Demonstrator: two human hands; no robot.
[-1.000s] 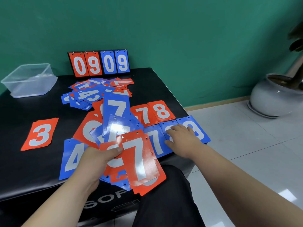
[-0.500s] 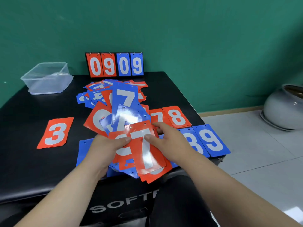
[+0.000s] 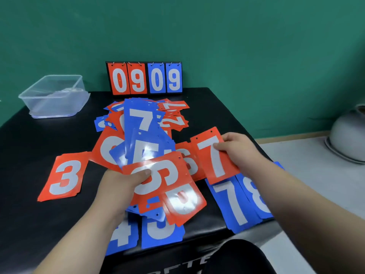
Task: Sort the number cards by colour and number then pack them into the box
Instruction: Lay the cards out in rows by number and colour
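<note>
Nearest, a fan of mixed cards [image 3: 164, 175] is gripped in the left hand [image 3: 118, 186], with the thumb pressed on top. The red 7 [image 3: 215, 157], topmost on that fan half a second ago, has been drawn off rightward and is pinched in the right hand [image 3: 239, 153]; sorting is judged midway. Far left, no number cards are seen in the clear box [image 3: 59, 103].
</note>
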